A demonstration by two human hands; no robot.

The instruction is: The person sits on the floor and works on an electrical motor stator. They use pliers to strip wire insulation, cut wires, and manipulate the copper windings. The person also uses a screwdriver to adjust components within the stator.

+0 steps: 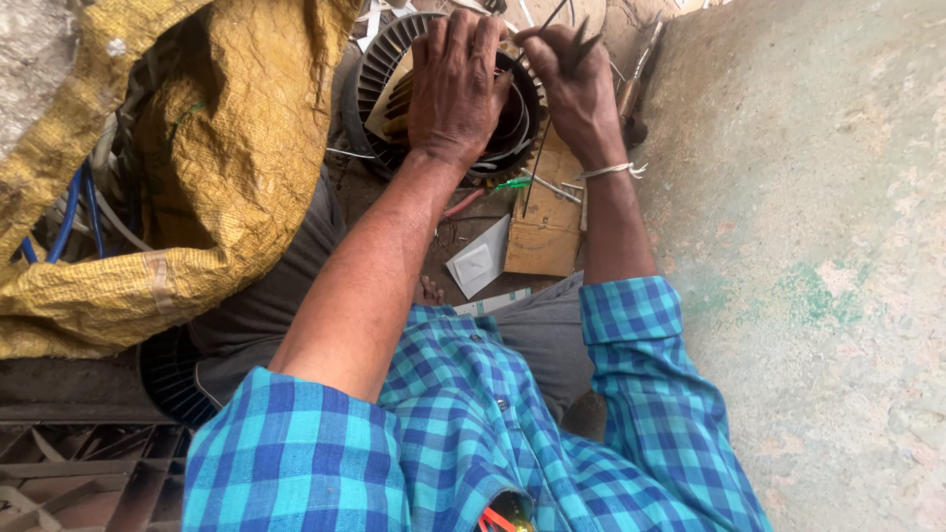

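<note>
A round finned motor housing (379, 59) with a slotted stator inside stands on the floor at the top centre. My left hand (455, 84) lies flat over its open face, fingers spread across the slots. Just to the right, my right hand (574, 79) pinches thin dark wires (581, 39) at the housing's rim. A white thread is tied round my right wrist. Blue checked sleeves cover my upper arms.
A yellow woven sack (212, 148) with blue cables (69, 212) lies at the left. A small wooden box (545, 232), a green-handled tool (510, 184) and a white card (480, 261) lie below the motor. A rough concrete wall (808, 246) fills the right side.
</note>
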